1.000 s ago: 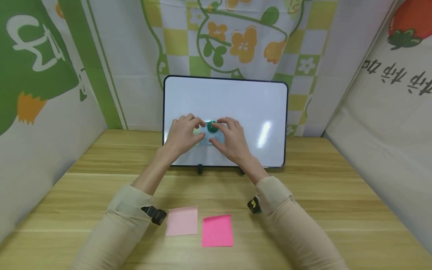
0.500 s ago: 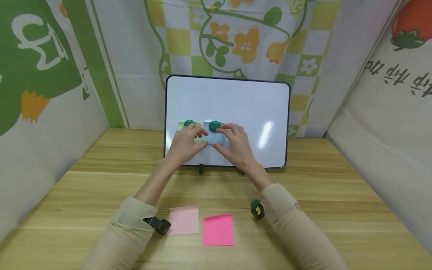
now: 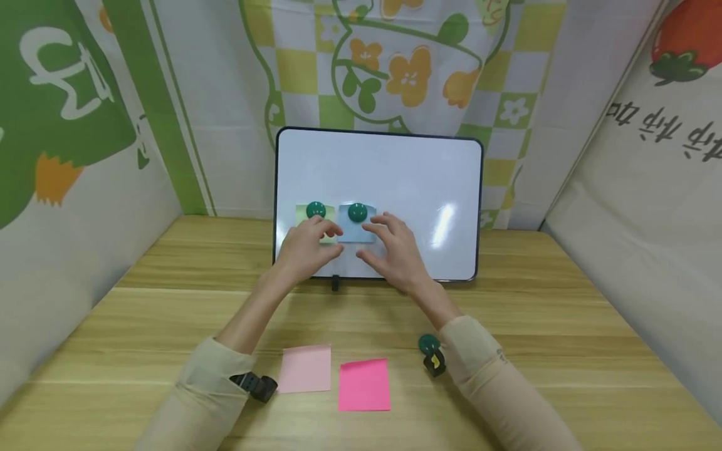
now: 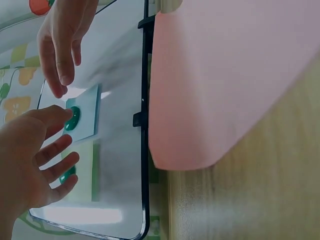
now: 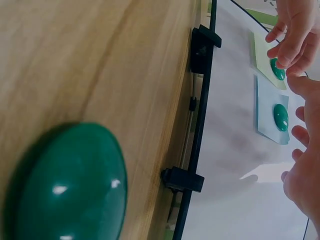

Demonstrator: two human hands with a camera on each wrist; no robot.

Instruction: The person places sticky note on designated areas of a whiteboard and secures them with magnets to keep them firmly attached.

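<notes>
On the whiteboard [image 3: 417, 169] a blue sticky note [image 3: 352, 233] hangs under a round green magnet [image 3: 358, 212]. Left of it a yellow-green sticky note [image 3: 301, 215] hangs under another green magnet [image 3: 316, 209]. My left hand [image 3: 306, 247] is in front of the yellow-green note and covers part of it, fingers loosely bent and holding nothing. My right hand [image 3: 397, 254] hovers at the blue note's lower right, thumb and fingers spread apart with nothing between them. In the right wrist view both magnets [image 5: 281, 117] sit on their notes, apart from the right hand's fingers.
A light pink sticky note [image 3: 306, 369] and a hot pink one [image 3: 363, 385] lie on the wooden table [image 3: 507, 351]. A loose green magnet [image 3: 429, 344] rests near the right sleeve. Black stand feet [image 3: 335, 283] support the board. Printed curtains enclose the back and sides.
Both hands have drawn back and down from the blue note and its magnet. The two notes and their magnets, partly covered before, now show more fully and stay on the board.
</notes>
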